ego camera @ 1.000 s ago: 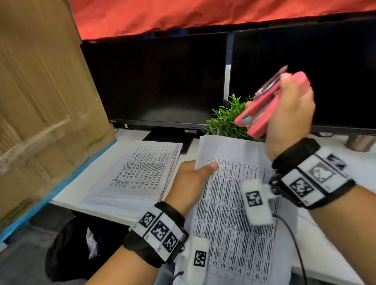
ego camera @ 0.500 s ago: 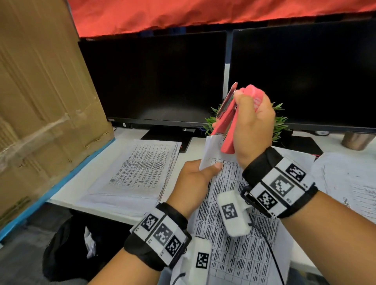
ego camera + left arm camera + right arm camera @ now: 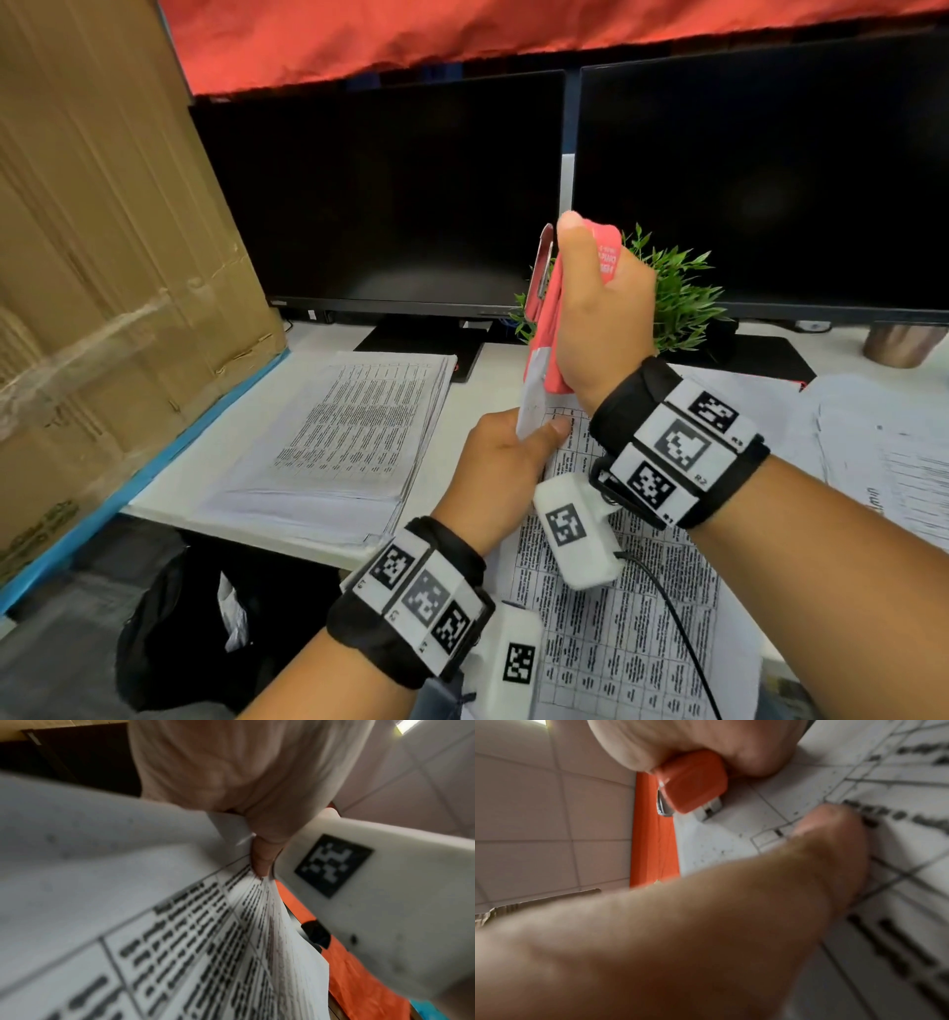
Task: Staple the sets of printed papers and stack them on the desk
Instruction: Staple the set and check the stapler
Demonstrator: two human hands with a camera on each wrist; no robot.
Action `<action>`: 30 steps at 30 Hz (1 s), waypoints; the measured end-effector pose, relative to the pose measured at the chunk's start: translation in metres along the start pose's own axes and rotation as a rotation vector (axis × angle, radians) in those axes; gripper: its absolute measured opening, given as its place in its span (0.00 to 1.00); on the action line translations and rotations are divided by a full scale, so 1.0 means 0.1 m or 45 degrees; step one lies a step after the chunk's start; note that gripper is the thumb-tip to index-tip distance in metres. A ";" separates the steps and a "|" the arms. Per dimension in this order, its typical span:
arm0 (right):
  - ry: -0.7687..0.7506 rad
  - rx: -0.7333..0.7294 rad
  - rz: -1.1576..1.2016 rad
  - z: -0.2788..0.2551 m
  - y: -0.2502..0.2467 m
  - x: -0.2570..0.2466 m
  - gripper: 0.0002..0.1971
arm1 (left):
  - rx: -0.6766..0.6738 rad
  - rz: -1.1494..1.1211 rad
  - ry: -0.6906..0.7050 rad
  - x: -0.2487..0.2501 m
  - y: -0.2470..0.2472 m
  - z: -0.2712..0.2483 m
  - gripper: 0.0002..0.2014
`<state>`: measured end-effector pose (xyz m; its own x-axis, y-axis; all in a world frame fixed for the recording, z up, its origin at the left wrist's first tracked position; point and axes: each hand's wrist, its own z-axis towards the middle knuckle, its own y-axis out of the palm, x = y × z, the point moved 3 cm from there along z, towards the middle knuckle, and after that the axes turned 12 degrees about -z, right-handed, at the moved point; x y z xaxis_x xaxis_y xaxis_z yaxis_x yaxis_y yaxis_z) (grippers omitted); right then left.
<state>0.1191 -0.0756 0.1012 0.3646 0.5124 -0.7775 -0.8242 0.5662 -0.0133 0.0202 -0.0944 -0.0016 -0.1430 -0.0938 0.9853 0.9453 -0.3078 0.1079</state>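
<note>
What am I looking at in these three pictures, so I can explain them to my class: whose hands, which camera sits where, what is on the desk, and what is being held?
No machine here: a person works with bare hands, wearing black wristbands with square markers. One picture comes from a head-worn camera looking down; the two blurry close-ups come from a camera on each wrist. The right hand grips a pink stapler, nose down on the top corner of a set of printed papers, which the left hand pinches near that corner. On the white desk lie a stack of printed papers, a small green plant and two dark monitors.

Right hand (image 3: 598, 318) raised and clenched; left hand (image 3: 500, 465) pinching below it.
</note>
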 end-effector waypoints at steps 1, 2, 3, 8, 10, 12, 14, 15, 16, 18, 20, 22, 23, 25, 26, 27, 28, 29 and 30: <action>-0.009 -0.001 -0.007 0.00 0.00 0.00 0.23 | -0.005 0.009 0.000 -0.01 0.01 0.00 0.13; -0.013 0.001 -0.012 -0.01 -0.01 0.01 0.23 | -0.008 0.013 -0.001 -0.02 0.01 0.00 0.13; -0.013 0.006 -0.018 -0.01 -0.01 0.02 0.23 | -0.012 0.018 -0.003 -0.04 0.01 0.00 0.13; 0.022 -0.010 0.012 -0.01 -0.02 0.05 0.24 | -0.017 0.043 0.057 -0.04 0.02 0.01 0.18; 0.032 -0.017 0.038 -0.01 -0.03 0.06 0.24 | 0.006 0.009 0.188 0.07 0.02 0.02 0.10; 0.033 -0.001 0.034 -0.01 -0.04 0.06 0.25 | -0.013 -0.023 0.312 0.20 0.04 0.01 0.09; 0.041 -0.002 0.068 0.00 -0.04 0.04 0.24 | -0.043 0.017 0.414 0.28 0.05 0.01 0.11; 0.045 -0.001 0.082 0.00 -0.05 0.02 0.24 | -0.042 0.051 0.459 0.31 0.05 0.01 0.11; 0.043 0.007 0.090 0.01 -0.05 0.01 0.24 | -0.039 0.095 0.499 0.33 0.04 0.01 0.11; 0.041 0.020 0.102 0.01 -0.07 -0.02 0.24 | -0.031 0.190 0.563 0.36 0.03 0.03 0.11; 0.053 0.031 0.129 0.02 -0.08 -0.01 0.23 | -0.028 0.241 0.619 0.39 0.04 0.03 0.10; 0.069 0.034 0.148 0.03 -0.09 0.01 0.26 | -0.016 0.234 0.630 0.42 0.06 0.02 0.06; 0.074 0.029 0.151 0.02 -0.08 0.02 0.28 | -0.013 0.227 0.625 0.41 0.07 0.02 0.03; 0.079 0.018 0.164 0.01 -0.08 0.03 0.28 | 0.001 0.232 0.617 0.37 0.07 0.03 0.03; 0.084 0.017 0.169 0.00 -0.08 0.03 0.29 | 0.005 0.233 0.614 0.36 0.07 0.02 0.04; 0.087 0.018 0.170 -0.01 -0.09 0.04 0.29 | 0.012 0.225 0.607 0.36 0.09 0.01 0.03; 0.092 0.021 0.169 -0.01 -0.09 0.04 0.30 | 0.016 0.206 0.600 0.35 0.09 0.01 0.03; 0.099 0.022 0.164 -0.01 -0.10 0.04 0.30 | 0.025 0.199 0.600 0.35 0.10 0.01 0.02; 0.107 0.018 0.159 -0.01 -0.10 0.04 0.29 | 0.033 0.205 0.605 0.35 0.09 0.01 0.03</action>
<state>0.1286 -0.0796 0.0976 0.2214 0.5238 -0.8225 -0.8545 0.5106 0.0952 0.0246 -0.0994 0.0338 -0.1066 -0.5609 0.8210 0.9724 -0.2311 -0.0317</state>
